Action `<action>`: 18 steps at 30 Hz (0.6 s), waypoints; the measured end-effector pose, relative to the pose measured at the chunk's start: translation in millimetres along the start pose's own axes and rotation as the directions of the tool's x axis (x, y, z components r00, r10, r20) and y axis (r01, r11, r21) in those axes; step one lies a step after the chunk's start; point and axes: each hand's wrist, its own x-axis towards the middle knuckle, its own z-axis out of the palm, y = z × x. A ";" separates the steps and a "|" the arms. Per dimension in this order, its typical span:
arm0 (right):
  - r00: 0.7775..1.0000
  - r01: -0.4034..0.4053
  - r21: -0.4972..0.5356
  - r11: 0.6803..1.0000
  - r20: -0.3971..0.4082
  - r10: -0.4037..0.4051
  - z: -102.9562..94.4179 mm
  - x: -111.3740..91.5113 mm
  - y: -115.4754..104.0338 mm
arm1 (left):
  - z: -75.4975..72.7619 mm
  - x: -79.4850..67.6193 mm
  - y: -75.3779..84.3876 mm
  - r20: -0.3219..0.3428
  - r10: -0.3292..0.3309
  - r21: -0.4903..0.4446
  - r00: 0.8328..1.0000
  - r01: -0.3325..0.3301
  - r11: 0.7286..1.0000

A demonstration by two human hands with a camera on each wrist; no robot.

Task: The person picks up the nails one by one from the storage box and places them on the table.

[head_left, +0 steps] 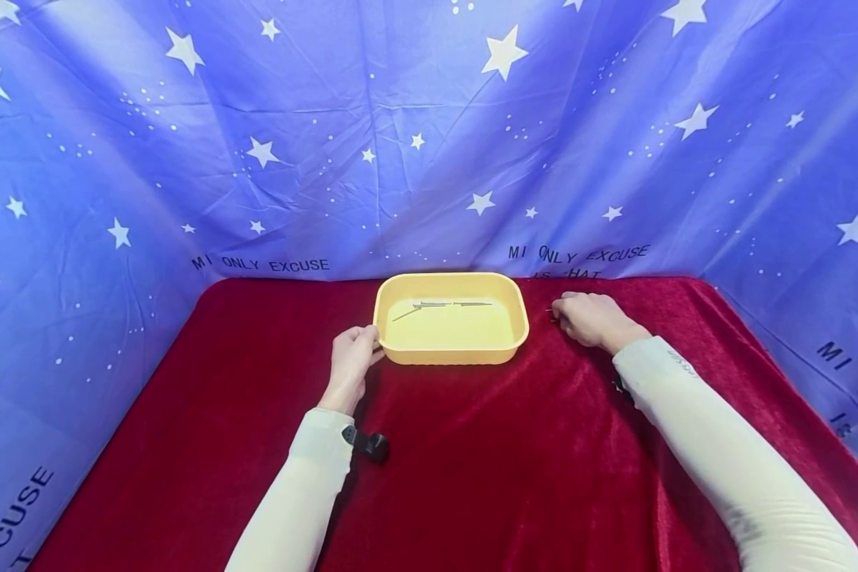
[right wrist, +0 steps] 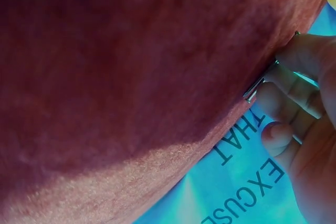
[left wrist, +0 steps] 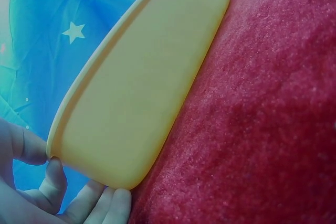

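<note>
A yellow plastic tray (head_left: 450, 357) stands on the red cloth, with several thin metal nails (head_left: 432, 305) lying on its bottom. At its left end my left hand (head_left: 352, 353) holds the rim between thumb and fingers; in the left wrist view other fingertips (left wrist: 119, 200) rest against the end wall near the base. My right hand (head_left: 592, 319) is to the right of the tray, low over the cloth. Between its thumb and fingers it pinches a slim shiny metal piece that looks like a nail (right wrist: 261, 81), partly hidden by the fingers.
Red velvety cloth (head_left: 472, 477) covers the table. Blue curtains (head_left: 372, 119) with white stars and lettering hang close behind the tray and along both sides. A black camera strap (head_left: 366, 442) is on the left wrist.
</note>
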 end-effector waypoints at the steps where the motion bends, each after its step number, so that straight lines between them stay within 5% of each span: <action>1: 1.000 0.000 0.001 1.000 0.000 0.000 0.1 0.1 0.1 | 0.0 0.0 0.0 0.000 0.000 -0.001 1.000 0.000 1.000; 18: 1.000 -0.017 0.010 1.000 -0.002 0.017 -1.0 0.0 -1.5 | 0.5 -0.2 -0.8 0.000 0.003 -0.005 1.000 -0.003 1.000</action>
